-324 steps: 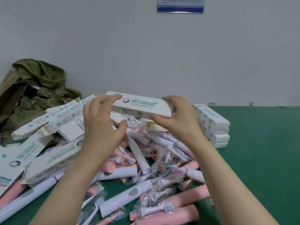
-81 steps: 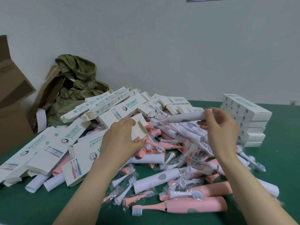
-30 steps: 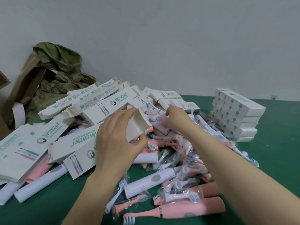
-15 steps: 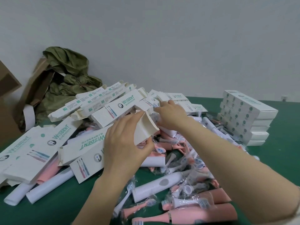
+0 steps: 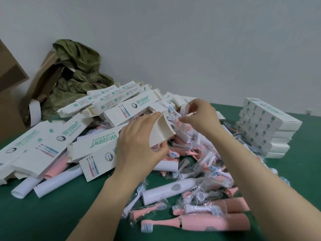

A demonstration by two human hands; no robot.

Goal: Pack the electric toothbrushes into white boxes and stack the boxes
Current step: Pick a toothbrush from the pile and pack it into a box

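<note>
white box (image 5: pixel 160 131) open end gripped by left hand (image 5: pixel 139 145) | right hand (image 5: pixel 201 119) pinches plastic-wrapped brush piece (image 5: pixel 185 110) just beside box mouth | both above toothbrush pile (image 5: pixel 196 169)

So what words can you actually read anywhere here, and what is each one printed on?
"WISDENT": white box atop the pile.
"WISDENT": flattened box at left.
"WISDENT", upside down: box mid-pile.
Open box gripped by the left hand: brand mostly covered.
Wrapped brush head in the right hand: nothing legible.
Small print, back-row labels, stacked boxes: too blurred.
</note>
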